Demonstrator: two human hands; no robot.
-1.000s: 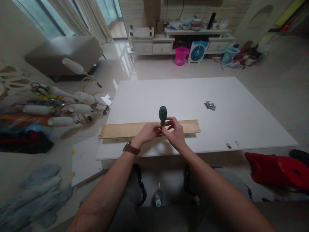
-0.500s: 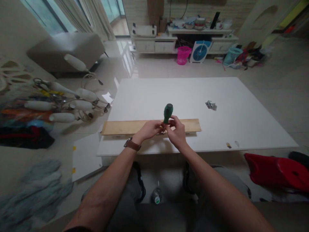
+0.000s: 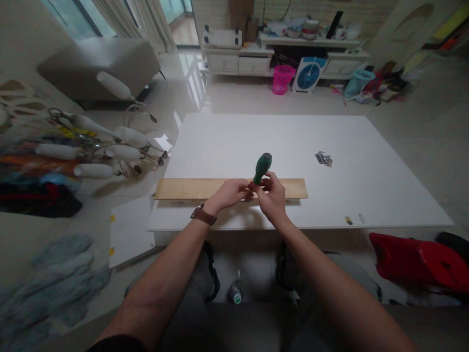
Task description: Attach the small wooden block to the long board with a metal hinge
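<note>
A screwdriver (image 3: 263, 167) with a green handle stands tilted, handle up, over the front edge of a long wooden board (image 3: 190, 189). My right hand (image 3: 271, 198) pinches it low, near where the handle meets the shaft. Close beside it, my left hand (image 3: 232, 192) has its fingers pressed together by the screwdriver's lower end. Whatever small part the left fingers hold is hidden. The board lies across the front of the white table (image 3: 234, 146).
Several small metal brackets (image 3: 324, 159) lie on the table's right side. Two small pieces (image 3: 348, 220) rest near its front right edge. A red plastic stool (image 3: 421, 264) stands at the right, a clear bottle (image 3: 237, 292) on the floor below, a lamp with several white shades (image 3: 124, 139) at the left.
The screwdriver's handle has tipped to the right, and my right hand has shifted slightly right with it. The left hand stays close by. The whole view has moved a little.
</note>
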